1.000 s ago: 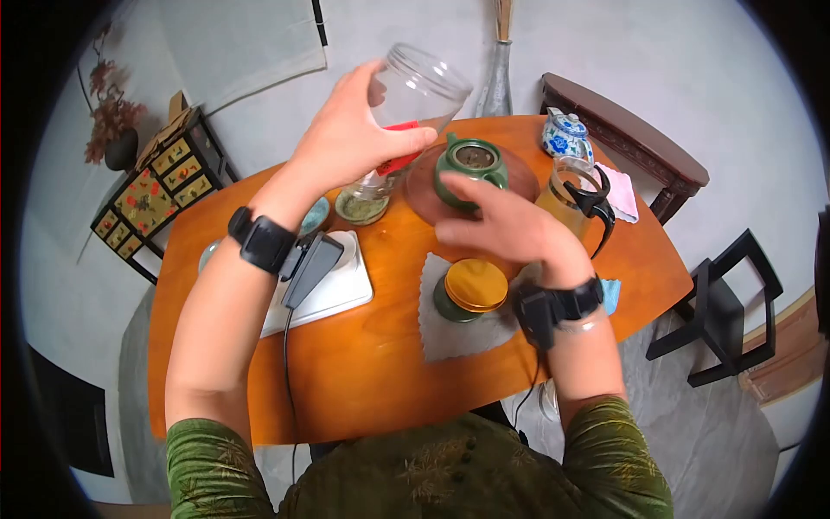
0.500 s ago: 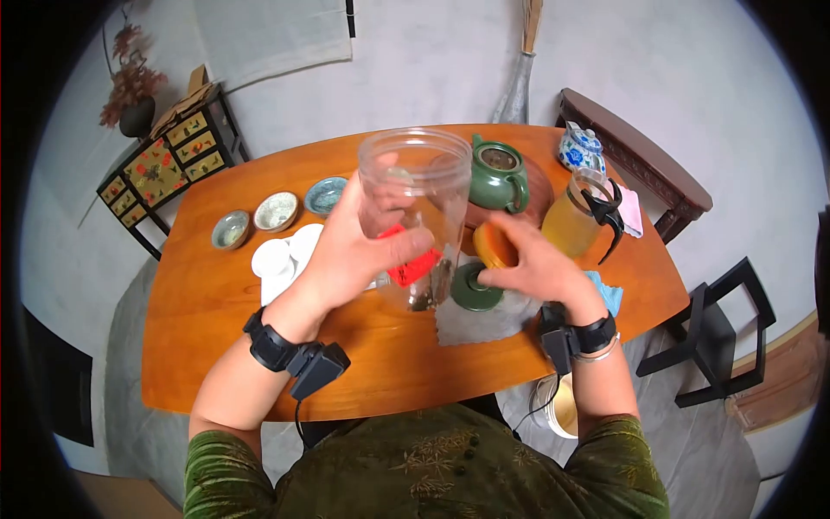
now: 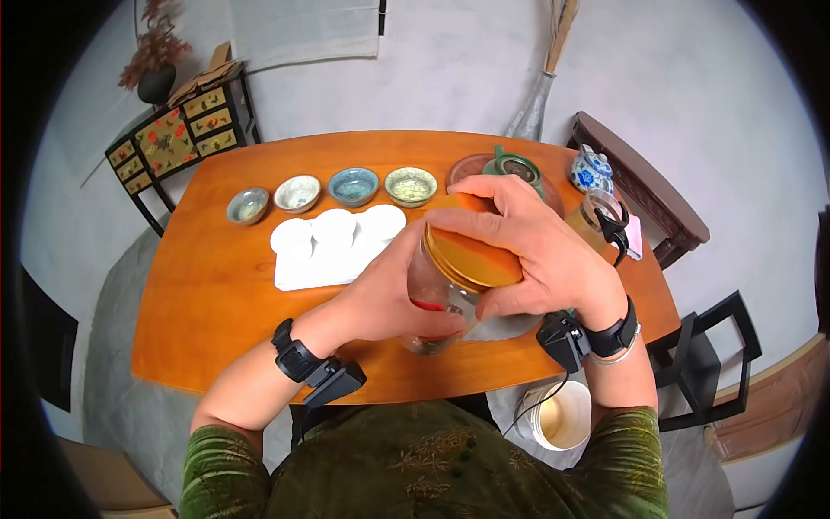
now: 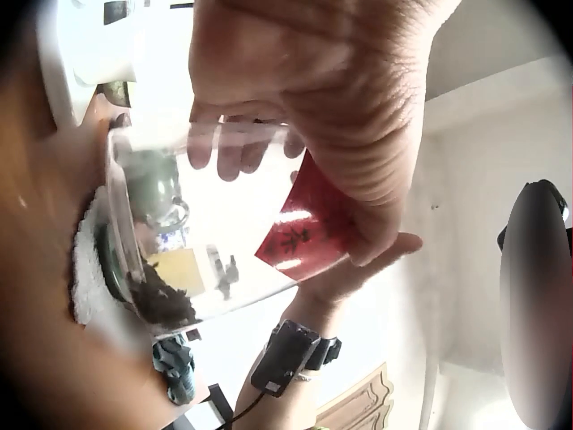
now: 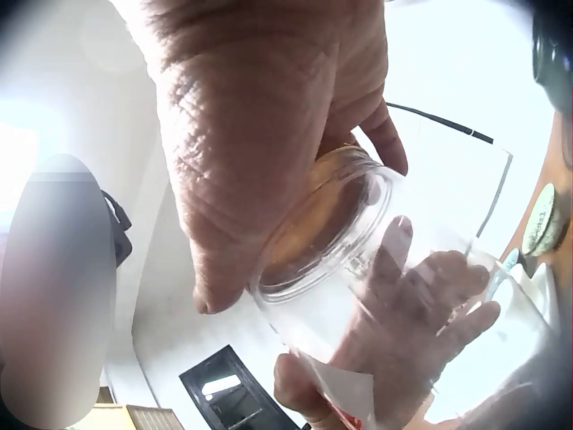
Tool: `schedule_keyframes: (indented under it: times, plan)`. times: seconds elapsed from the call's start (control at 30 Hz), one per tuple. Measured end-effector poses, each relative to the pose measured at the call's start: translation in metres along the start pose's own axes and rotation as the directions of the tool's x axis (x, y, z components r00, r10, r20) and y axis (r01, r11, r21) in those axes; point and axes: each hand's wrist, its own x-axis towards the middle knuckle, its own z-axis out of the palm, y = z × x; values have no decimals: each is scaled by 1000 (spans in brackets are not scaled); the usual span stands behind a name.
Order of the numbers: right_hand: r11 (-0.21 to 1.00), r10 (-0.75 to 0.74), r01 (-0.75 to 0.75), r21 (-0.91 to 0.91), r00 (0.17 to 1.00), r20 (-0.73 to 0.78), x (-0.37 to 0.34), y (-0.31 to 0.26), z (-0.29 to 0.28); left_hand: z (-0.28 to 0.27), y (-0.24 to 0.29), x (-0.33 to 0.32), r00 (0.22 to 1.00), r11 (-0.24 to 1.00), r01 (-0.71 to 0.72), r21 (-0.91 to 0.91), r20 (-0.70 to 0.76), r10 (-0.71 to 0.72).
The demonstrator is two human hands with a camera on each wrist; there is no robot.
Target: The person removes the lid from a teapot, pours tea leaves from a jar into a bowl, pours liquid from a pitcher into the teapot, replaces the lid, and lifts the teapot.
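Observation:
My left hand (image 3: 376,290) grips a clear jar (image 3: 421,270) round its side, held up near the table's front and tilted. In the left wrist view, a red label (image 4: 309,224) with dark characters shows beside the thumb, and dark leafy bits (image 4: 161,300) lie at the jar's bottom. Fingers of my right hand (image 3: 549,251) curl over a gold lid (image 3: 475,255), which sits at the jar's mouth. The right wrist view shows the lid's underside (image 5: 318,228) through the clear rim. Behind the right hand, a green teapot (image 3: 523,166) is partly hidden.
Several small bowls (image 3: 353,186) stand in a row at the back. White cups rest on a white tray (image 3: 290,281) to the left. At the right are a glass pitcher (image 3: 590,223) of yellow liquid and a blue-and-white pot (image 3: 591,170). A bucket (image 3: 566,415) stands on the floor.
My left hand has brought the jar down from the back toward the table's front. The right hand has picked up the gold lid and carried it onto the jar's mouth.

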Motion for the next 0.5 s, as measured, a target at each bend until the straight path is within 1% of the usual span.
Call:
schedule_keyframes:
  times: [0.03,0.07,0.13,0.17,0.2,0.23,0.3,0.33,0.4,0.43,0.5]
  plan:
    - [999,-24,25,-42,999,22,3,-4,-1,-4,2,-2,999,999,8,46,32,-10]
    - [995,-49,52,-84,998,44,6,-8,-2,-5,2,-5,1000,999,10,45,19,-11]
    - [995,-60,62,-74,997,41,9,-17,1,-7,2,-10,998,998,-35,-43,47,37]
    - [996,-21,24,-83,999,36,11,-23,3,-8,3,-13,999,999,-31,-42,33,33]
    - [996,17,-14,-93,999,29,13,-28,6,-8,5,-15,995,994,-95,57,-8,95]
    - [996,5,-2,-88,999,33,14,-33,8,-9,7,-17,986,975,-153,159,-40,161]
    - [996,12,-21,-83,994,-112,16,-41,13,-9,12,-19,982,975,-172,139,-57,181]
    - [997,4,-12,-76,994,-107,17,-45,15,-9,15,-22,978,975,-192,111,-63,199]
    - [994,29,-46,-100,985,-167,19,-52,17,-8,20,-26,975,976,-191,104,-93,201]
    - [995,20,-35,-94,987,-160,21,-53,21,-9,22,-29,972,976,-198,94,-110,208]
    - [995,13,-30,-91,983,-185,25,-53,27,-11,18,-34,974,978,-182,100,-122,193]
